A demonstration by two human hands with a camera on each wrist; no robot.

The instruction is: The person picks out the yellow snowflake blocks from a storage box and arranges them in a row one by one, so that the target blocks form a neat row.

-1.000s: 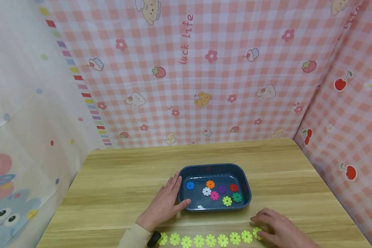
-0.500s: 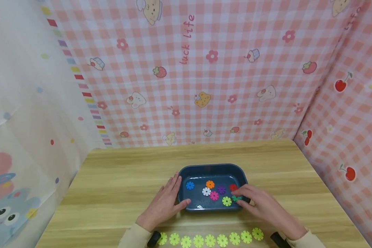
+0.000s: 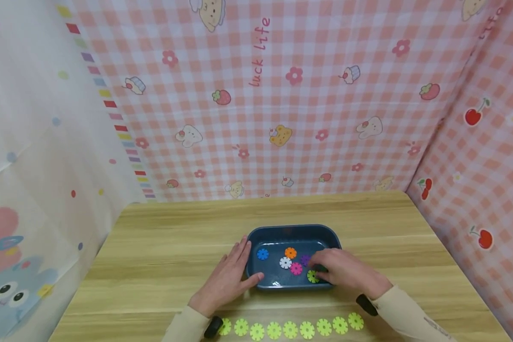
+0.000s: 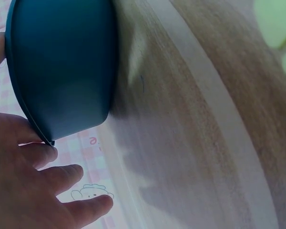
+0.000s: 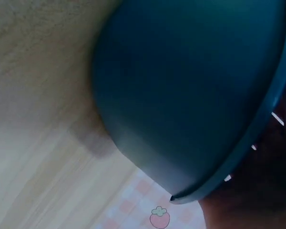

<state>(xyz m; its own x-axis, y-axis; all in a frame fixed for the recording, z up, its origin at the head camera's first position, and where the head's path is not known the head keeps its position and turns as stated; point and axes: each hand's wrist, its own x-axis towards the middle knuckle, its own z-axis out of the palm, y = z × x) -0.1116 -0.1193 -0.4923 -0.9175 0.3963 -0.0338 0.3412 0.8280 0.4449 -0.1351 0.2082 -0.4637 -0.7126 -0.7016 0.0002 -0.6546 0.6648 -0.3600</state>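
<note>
A dark blue tray (image 3: 282,284) stands on the table with small notched plastic discs inside. My left hand (image 3: 224,278) rests along its left end, fingers straight and thumb over the rim. In the left wrist view, the fingers of my left hand (image 4: 33,176) spread beside the tray's rim. My right hand (image 3: 346,268) reaches over the right end, thumb right at a yellow-green disc (image 3: 312,276) and index finger near a purple disc (image 3: 305,260). I cannot tell whether it pinches the yellow-green disc. Its fingers are mostly hidden behind the tray wall (image 5: 181,86) in the right wrist view.
Blue (image 3: 262,254), orange (image 3: 290,252), white (image 3: 285,262) and pink (image 3: 296,269) discs lie in the tray. A row of several yellow-green discs (image 3: 290,329) runs along the near side of the wooden table (image 3: 175,247). Patterned cloth (image 3: 256,114) hangs behind.
My right hand has left the right end of the disc row and moved up and left into the tray, covering the red and green discs. My left hand has stayed in place.
</note>
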